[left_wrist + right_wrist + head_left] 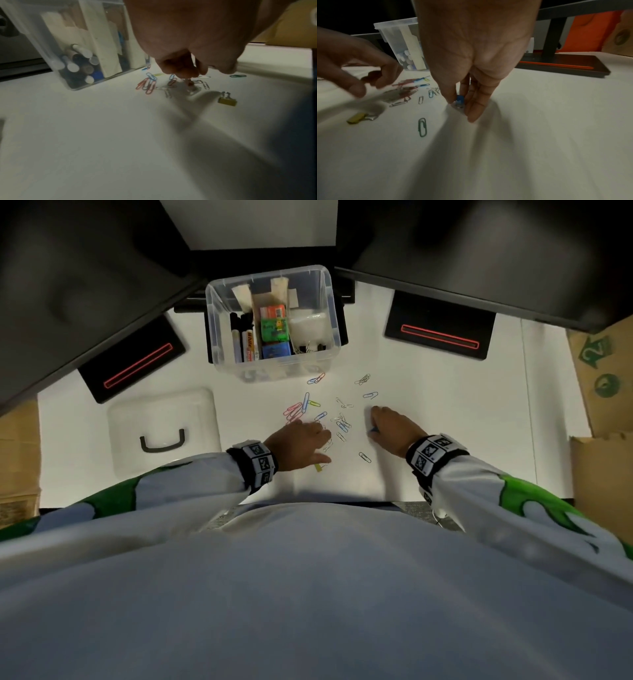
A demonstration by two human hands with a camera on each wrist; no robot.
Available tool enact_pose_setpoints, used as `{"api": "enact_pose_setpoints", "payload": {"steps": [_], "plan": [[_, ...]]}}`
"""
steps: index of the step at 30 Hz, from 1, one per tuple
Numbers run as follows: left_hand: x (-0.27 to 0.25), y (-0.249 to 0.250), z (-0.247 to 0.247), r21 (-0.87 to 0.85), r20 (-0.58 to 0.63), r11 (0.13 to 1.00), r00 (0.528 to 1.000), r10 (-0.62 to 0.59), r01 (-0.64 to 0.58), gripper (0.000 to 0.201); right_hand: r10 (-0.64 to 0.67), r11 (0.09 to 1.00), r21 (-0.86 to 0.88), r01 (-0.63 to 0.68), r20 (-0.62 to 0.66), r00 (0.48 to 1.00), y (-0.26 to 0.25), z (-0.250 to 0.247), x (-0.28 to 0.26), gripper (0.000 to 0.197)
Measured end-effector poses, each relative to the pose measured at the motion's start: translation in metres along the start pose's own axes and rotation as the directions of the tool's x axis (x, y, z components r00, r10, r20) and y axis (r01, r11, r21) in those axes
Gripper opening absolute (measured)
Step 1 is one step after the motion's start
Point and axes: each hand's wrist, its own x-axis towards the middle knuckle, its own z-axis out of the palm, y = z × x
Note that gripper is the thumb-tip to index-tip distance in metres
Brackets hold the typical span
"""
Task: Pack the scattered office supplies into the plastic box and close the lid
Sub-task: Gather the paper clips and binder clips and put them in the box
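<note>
The clear plastic box (219, 302) stands open at the back centre with markers, erasers and clips inside. Its white lid (164, 426) lies flat to the left. Several coloured and silver paper clips (325, 412) are scattered in front of the box. My left hand (323, 440) reaches into the pile, its curled fingertips (181, 73) pinching at silver clips. A yellow binder clip (227, 100) lies by its thumb. My right hand (458, 106) pinches a small blue binder clip (459, 98) against the table. A green paper clip (422, 127) lies between the hands.
Two black monitor bases with red stripes sit at the left (133, 371) and the right (440, 332), with dark screens overhanging them. Cardboard boxes (603, 412) border the right side. The white table's (445, 440) front edge is against my body.
</note>
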Motion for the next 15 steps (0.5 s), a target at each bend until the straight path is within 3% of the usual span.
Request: {"api": "enact_pose_setpoints", "payload": {"steps": [5,7,12,15], "plan": [[0.001,0.018,0.015,0.059,0.154,0.998,0.988,-0.006,-0.003,0.046,-0.178,0.974,0.142,0.179,-0.015,0.984,-0.032,-0.007,0.011,0.02],[-0.003,0.017,0.014,0.01,0.15,0.999,0.988,-0.044,0.043,0.039,-0.256,0.962,0.099,0.253,0.01,0.967,-0.041,-0.002,0.018,0.023],[-0.021,-0.005,0.016,-0.048,0.071,0.994,0.993,-0.091,0.095,0.024,-0.306,0.952,0.026,0.305,0.034,0.952,-0.076,0.007,0.034,0.015],[-0.029,-0.013,0.014,-0.155,0.052,0.961,0.973,-0.225,0.231,0.023,-0.304,0.952,-0.012,0.305,0.055,0.951,-0.086,0.015,0.037,0.026]]}}
